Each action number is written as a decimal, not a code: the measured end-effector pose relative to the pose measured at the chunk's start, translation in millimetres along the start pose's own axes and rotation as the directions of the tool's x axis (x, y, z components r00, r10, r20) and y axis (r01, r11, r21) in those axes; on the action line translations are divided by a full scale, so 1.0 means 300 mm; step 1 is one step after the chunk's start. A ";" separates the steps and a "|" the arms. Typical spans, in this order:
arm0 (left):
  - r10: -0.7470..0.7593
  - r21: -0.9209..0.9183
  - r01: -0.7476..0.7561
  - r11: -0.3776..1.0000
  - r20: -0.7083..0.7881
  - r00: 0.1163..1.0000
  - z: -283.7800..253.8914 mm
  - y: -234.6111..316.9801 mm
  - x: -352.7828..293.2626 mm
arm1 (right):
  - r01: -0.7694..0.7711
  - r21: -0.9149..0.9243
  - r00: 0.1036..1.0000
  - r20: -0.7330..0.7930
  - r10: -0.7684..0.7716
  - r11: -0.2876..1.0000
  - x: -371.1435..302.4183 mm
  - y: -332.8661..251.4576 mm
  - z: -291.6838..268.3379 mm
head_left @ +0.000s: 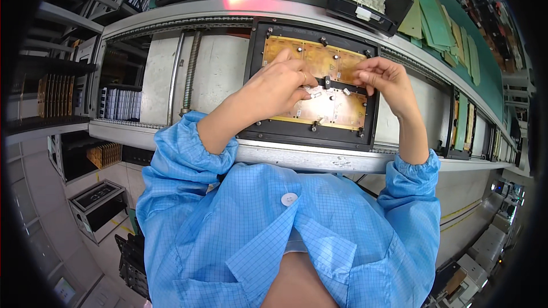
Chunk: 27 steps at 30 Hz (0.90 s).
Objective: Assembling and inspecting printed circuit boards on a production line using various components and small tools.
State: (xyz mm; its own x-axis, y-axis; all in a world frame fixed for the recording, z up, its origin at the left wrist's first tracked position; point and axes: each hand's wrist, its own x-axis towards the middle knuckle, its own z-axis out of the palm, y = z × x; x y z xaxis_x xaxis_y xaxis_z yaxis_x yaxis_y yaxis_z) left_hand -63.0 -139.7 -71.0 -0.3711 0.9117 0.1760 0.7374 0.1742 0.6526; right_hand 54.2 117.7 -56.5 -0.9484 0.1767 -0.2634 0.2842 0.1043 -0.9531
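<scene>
A black carrier frame (308,139) holds a yellow-orange circuit board panel (349,115), fastened by several small dark posts. My left hand (275,86) is over the panel's left half, fingers curled and thumb toward the middle. Small white parts (317,95) show at its fingertips, partly hidden by the fingers. My right hand (389,84) is at the panel's right edge, thumb and forefinger pinched together; whatever is between them is too small to make out. One loose white part (346,92) lies on the panel between the hands.
A black bin (403,1) full of small white parts stands beyond the conveyor rail (308,7). Green and tan sheets (436,20) lie on the green surface at the far right. On the left are a spring-wrapped rod (191,74) and racks of boards (57,96).
</scene>
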 end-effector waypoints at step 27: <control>-0.573 -0.897 0.223 0.383 -0.041 0.819 -0.188 -0.161 -0.029 | 0.128 0.283 0.970 -0.235 -0.060 0.951 0.029 0.170 -0.157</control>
State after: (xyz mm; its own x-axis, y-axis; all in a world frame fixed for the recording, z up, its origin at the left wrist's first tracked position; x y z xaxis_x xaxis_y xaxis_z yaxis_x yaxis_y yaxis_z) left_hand -127.2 -176.9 -62.6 -0.7494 0.6313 -0.1995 -0.3065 -0.0637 0.9498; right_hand 67.3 170.8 -100.4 -0.9042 0.3948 -0.1630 0.1092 -0.1553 -0.9818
